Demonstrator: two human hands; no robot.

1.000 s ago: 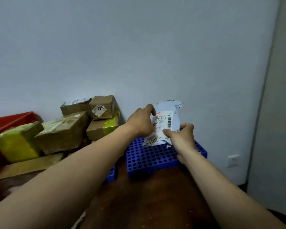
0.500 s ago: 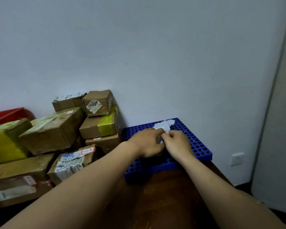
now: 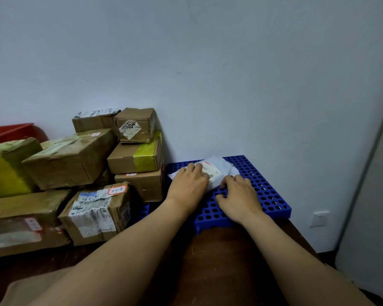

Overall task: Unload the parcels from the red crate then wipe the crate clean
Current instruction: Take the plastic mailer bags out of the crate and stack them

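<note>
Parcel [image 3: 219,170] now laid flat under left hand [image 3: 187,184], fingers straight; right hand [image 3: 239,195] relaxed beside.

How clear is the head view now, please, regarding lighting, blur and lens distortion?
Head view: dim, bluish light; the floor at lower left sinks into near-black; the wide-angle lens bows the edge of the grey panel at right; the label on the white parcel is too soft to read.

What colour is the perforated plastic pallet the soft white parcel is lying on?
The flat perforated plastic pallet is solid blue, clearest in the head view.
</note>
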